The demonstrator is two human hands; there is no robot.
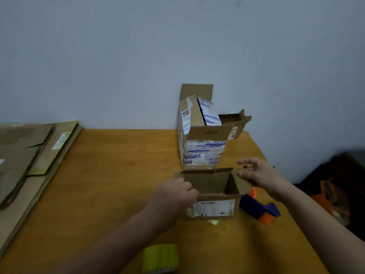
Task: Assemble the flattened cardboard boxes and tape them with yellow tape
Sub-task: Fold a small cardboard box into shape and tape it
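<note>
A small open cardboard box (212, 206) with a white label on its near side stands upright on the wooden table (110, 175). My left hand (175, 192) grips the box's left wall at the top edge, fingers curled over it. My right hand (256, 173) holds the right flap, fingers over its top. A roll of yellow tape (161, 258) sits near the front edge. A purple and orange tape dispenser (260, 209) lies just right of the box.
A taller taped box (201, 147) with open flaps stands behind the small one, near the wall. Flattened cardboard sheets (29, 155) are stacked at the table's left. A dark object with orange parts (333, 194) sits beyond the table's right edge.
</note>
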